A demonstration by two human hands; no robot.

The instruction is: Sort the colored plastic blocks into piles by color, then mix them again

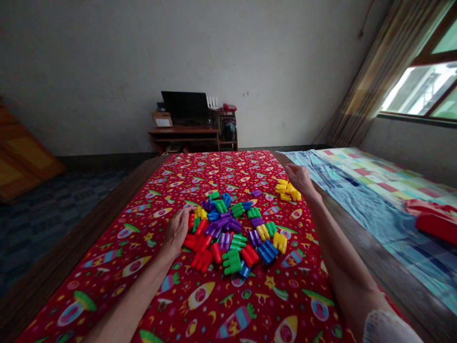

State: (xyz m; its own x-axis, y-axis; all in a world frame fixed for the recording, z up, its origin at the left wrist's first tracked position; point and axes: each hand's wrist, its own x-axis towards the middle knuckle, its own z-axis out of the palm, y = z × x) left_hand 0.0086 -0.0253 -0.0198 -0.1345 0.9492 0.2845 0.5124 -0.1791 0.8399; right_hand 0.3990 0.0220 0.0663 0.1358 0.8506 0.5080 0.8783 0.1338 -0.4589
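Note:
A pile of plastic building blocks [232, 231] in red, green, blue, purple and yellow lies in the middle of a table covered with a red rocket-print cloth [200, 305]. My left hand [176, 229] rests at the pile's left edge, fingers curled against the red and yellow pieces there. My right hand [299, 179] reaches to the far right of the cloth, over a small separate group of yellow blocks [287, 190]. Its fingers are bent down onto them; whether it grips one is hidden.
A bed with a blue and patchwork sheet [360, 190] runs along the right, with a red object [433, 224] on it. A desk with a dark monitor [185, 119] stands at the far wall. A window and curtain fill the upper right.

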